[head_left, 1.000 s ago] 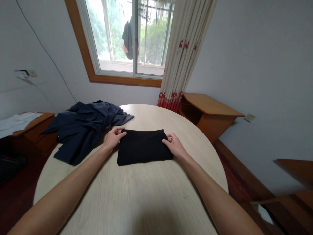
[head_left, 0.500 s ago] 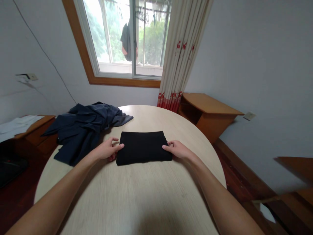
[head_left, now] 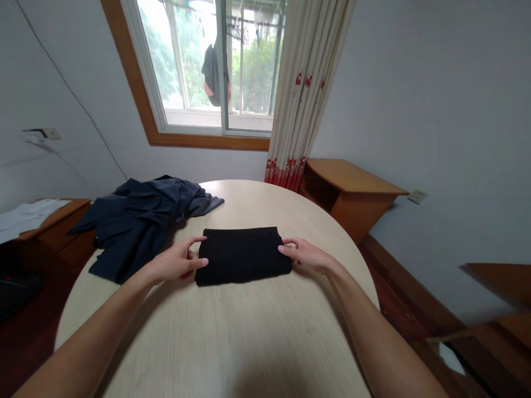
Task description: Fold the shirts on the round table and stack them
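Observation:
A black cloth point(head_left: 243, 255), folded into a flat rectangle, lies on the round pale wooden table point(head_left: 232, 337). My left hand point(head_left: 176, 261) rests at its left edge, fingers loosely spread, with the fingertips touching the cloth's side. At the right edge my right hand point(head_left: 305, 255) lies with the fingers stretched toward the cloth and just touching it. Neither hand grips the cloth.
A heap of dark blue clothes point(head_left: 143, 218) lies on the table's far left and hangs over its rim. A wooden cabinet point(head_left: 352, 193) stands at the right by a curtain point(head_left: 305, 99). A low wooden stand with white fabric point(head_left: 31, 215) is at the left.
Both hands have slid from the cloth's far corners toward me along its sides and loosened. The cloth stays flat in place.

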Available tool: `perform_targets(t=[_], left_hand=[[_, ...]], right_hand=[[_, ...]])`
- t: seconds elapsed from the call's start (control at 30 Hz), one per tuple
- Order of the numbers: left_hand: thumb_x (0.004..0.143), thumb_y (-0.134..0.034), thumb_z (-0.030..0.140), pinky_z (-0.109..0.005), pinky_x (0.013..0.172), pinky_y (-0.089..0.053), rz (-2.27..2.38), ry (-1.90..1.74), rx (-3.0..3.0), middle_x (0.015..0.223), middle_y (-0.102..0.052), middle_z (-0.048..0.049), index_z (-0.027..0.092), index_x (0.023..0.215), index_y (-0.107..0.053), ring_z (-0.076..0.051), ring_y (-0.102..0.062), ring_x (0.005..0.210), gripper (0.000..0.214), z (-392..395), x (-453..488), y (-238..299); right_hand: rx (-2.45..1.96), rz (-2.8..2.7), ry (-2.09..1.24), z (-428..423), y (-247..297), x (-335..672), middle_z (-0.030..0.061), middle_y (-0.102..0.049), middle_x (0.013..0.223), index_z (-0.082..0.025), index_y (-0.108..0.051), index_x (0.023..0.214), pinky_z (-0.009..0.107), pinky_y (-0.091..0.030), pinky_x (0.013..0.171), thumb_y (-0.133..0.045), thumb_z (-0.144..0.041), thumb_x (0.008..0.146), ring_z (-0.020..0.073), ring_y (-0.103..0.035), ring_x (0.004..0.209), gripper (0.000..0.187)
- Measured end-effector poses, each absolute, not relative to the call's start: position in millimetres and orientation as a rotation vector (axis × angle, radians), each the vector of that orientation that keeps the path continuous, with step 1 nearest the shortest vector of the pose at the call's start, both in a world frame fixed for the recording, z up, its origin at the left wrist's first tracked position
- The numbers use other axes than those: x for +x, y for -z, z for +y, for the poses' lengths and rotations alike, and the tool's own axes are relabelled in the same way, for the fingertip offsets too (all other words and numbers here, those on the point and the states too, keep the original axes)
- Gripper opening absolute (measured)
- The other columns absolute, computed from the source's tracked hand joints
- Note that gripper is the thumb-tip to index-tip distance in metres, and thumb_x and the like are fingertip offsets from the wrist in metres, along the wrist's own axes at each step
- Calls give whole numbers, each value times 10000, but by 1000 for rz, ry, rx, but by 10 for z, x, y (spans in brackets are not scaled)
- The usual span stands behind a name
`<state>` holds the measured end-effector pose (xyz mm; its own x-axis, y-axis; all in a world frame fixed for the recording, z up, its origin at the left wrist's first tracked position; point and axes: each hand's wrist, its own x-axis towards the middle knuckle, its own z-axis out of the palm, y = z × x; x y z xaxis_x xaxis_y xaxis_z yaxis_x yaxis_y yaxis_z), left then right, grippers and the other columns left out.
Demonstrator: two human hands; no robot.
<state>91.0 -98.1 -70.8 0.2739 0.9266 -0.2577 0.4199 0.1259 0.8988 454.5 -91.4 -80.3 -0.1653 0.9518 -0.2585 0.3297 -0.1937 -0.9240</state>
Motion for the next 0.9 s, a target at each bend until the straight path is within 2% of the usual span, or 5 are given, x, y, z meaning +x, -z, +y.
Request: perform_targets(t=[0.17,0.27,0.43,0.57,0.9], left_hand=[[532,-830,331,-246,433,-300,1400,-488,1461,457,-556,97,192,1476,-452,-176,-510,368,1027,-977,853,852],[526,-845,354,-271,469,-363,1542,-416,1632,496,-600,54,183,1382,-573,-220,-579,436,915,-989,900,804],[871,-603,543,-419,921,-498,1590,-728,2352,1030,-745,-115,214,1158,-731,-315,-672,1035,455,-1092,1385,763],[960,-458,559,-609,1188,-211,1417,-573,2598,1558,-461,-105,259,1445,-549,-345,-354,1461,578,-1164,1734,1038],[967,-360,643,-657,1153,-224,1762,-314,2380,1675,-190,-70,280,1567,-373,-402,-125,1536,701,-1064,1433,1188]], right_hand=[[-1817,-1605,-1117,-878,943,4534,20,-669,717,-164,-571,1242,342,-500,671,-769,-260,766,213,-642,682,524],[-1855,-1805,-698,-927,881,4444,111,-719,939,-162,-571,1308,421,-509,825,-761,-239,760,278,-671,873,585],[-1425,-2264,-142,-1039,809,3968,133,-545,1460,-192,-559,1398,486,-288,1175,-556,-326,941,296,-466,1365,476],[-1356,-2520,-221,-1017,984,3722,94,-368,1611,-200,-441,1522,517,-131,1241,-453,-436,999,273,-265,1514,574],[-1681,-2387,-413,-728,1116,4101,97,-223,1661,-215,-265,1603,568,-134,1227,-383,-641,982,301,-169,1545,763]])
